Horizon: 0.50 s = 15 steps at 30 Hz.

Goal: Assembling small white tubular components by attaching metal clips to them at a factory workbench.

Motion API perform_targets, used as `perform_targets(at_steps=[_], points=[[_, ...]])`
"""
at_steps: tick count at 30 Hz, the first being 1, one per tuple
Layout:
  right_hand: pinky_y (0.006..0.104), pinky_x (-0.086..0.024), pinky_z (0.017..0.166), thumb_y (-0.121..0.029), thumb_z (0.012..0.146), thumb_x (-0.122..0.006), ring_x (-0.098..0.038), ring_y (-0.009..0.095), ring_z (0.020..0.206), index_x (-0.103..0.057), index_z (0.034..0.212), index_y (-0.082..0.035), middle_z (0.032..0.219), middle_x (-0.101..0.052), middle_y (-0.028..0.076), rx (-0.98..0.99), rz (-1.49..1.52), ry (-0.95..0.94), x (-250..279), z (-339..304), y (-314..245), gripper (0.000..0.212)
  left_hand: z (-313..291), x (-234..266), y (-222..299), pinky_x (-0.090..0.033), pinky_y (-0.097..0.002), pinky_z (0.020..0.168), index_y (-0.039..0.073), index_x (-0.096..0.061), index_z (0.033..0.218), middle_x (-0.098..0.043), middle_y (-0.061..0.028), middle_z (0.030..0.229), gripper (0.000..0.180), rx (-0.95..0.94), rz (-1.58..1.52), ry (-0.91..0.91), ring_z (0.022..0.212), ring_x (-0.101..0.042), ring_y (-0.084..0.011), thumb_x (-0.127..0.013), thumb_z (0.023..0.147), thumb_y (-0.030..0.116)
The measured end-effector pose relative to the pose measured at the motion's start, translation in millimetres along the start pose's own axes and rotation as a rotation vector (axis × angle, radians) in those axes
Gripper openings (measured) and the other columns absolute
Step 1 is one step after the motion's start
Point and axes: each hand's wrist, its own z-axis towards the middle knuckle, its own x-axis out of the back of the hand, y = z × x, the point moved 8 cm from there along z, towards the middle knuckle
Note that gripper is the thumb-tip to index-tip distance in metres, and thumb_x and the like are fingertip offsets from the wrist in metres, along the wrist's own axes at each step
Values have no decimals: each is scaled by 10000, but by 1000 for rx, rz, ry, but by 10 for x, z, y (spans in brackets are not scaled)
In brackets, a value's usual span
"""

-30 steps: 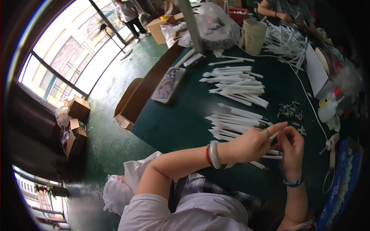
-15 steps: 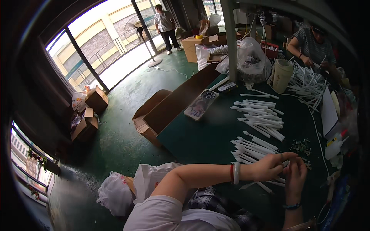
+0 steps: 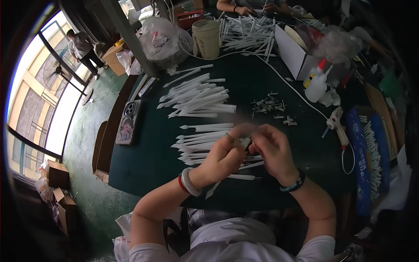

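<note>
My left hand (image 3: pixel 224 157) and my right hand (image 3: pixel 276 153) meet over the near part of the dark green table (image 3: pixel 305 163). Both have their fingers pinched around a small piece, partly whitish and partly dark; its kind is hidden by the fingers and some blur. Under and beside my left hand lies a row of white candle-shaped sticks (image 3: pixel 198 139) with pointed, flame-like tips. A second group of these white sticks (image 3: pixel 196 98) lies farther off. Just beyond my right hand is a loose pile of small metallic parts (image 3: pixel 268 104).
A phone (image 3: pixel 128 122) lies at the left table edge. Farther back stand a plastic bag (image 3: pixel 159 41), a beige cup (image 3: pixel 206 39) and a heap of white sticks (image 3: pixel 246 32) by a co-worker's hand (image 3: pixel 244 10). To the right are glue bottles (image 3: pixel 316 87), a glue gun (image 3: pixel 338 124), its cord and a blue box (image 3: pixel 360 161).
My view has swung to the right, bringing the glue gun and blue box into sight. My hands stay together at the small piece. The person by the doorway now leans forward.
</note>
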Motion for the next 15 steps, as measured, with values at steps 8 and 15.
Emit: perform_targets(at_steps=[8,15], points=[[204,-484,618,-162,868,-557,-536,40,672,-560,926,2,775,-567,5,32,-30,-35,-44,-88,-57,174,-55,-58,-27,-291,-158,392,46,-297,1277,-408,29,471,494,-37,90,35,377,-357,-35,-275,785,13],[212,-483,652,-218,888,-543,-540,67,682,-553,948,-14,802,-552,19,78,159,-43,128,-26,-148,213,-39,-73,-43,-282,-178,339,81,-311,1273,-405,0,478,478,97,-198,-34,351,-339,-68,-253,800,53]])
